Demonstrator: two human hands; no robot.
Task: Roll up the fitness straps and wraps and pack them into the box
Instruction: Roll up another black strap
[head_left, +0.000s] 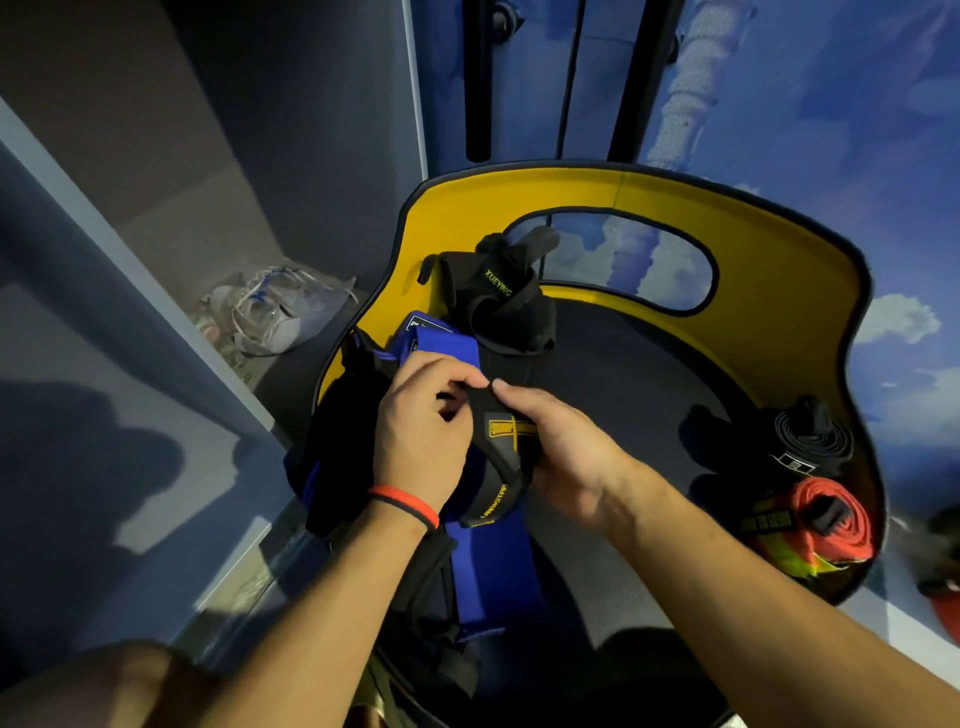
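Both forearms reach forward and meet over the left side of the box (769, 260). The left hand (421, 431) is turned back-up, its fingers curled inward, and thumb and forefinger pinch the upper edge of a black wrap (501, 447). The right hand (566, 452) comes in from the other side, its thumb tip pressed to the same upper edge and its fingers curled under the wrap, so both hands grip it between them. The left wrist wears a red band and a black band (408, 504).

The black wrap is bunched into a thick fold, with a yellow rectangular logo on its face and yellow lettering along its lower edge, too small to read. It is held just above a wide blue strap (488, 571) that lies lengthwise along the left of the box.

The box has yellow walls with an oval cut-out and a dark floor. Behind the hands sits a black brace (498, 296) marked XUEYING. At the right wall lie two finished rolls, touching — a black roll (810, 436) and a red roll (826, 514). Clear plastic packaging (275, 312) lies outside the box to the left.
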